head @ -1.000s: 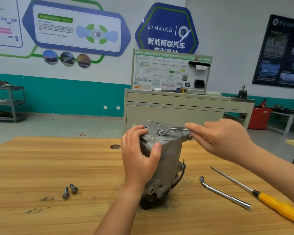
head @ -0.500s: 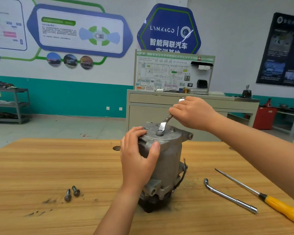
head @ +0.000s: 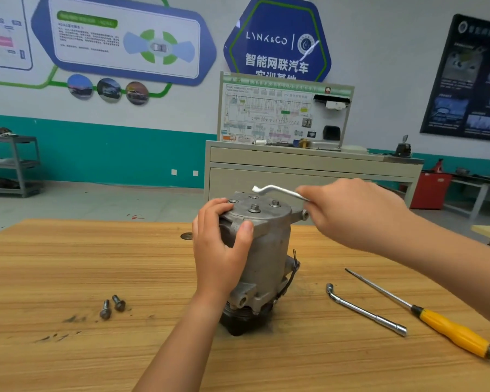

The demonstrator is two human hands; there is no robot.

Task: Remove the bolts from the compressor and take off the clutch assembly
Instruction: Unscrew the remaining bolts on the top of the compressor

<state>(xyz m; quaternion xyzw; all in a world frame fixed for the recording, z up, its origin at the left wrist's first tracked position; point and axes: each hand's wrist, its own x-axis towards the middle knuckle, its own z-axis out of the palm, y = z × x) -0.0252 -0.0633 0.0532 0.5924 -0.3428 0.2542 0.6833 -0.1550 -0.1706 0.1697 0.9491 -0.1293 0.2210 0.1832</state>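
A grey metal compressor (head: 269, 250) stands upright on the wooden table (head: 68, 264), its black clutch end (head: 238, 321) facing down. My left hand (head: 221, 250) grips its upper left side, fingers over the top rim. Two bolts (head: 254, 207) (head: 275, 204) still stand in the top cover, beside empty holes. My right hand (head: 348, 213) holds a silver offset ring wrench (head: 277, 191) in the air just above and behind the cover, off the bolts. Two removed bolts (head: 112, 306) lie on the table at the left.
A bent silver socket wrench (head: 362, 309) and a yellow-handled screwdriver (head: 450, 332) lie on the table to the right of the compressor. A round hole cover (head: 186, 236) sits in the tabletop behind. A beige training bench (head: 309, 165) stands beyond the table.
The wrench sat on the middle top bolt and swung round from right to rear. Now my right hand has lifted it off the bolt. My left hand kept its grip.
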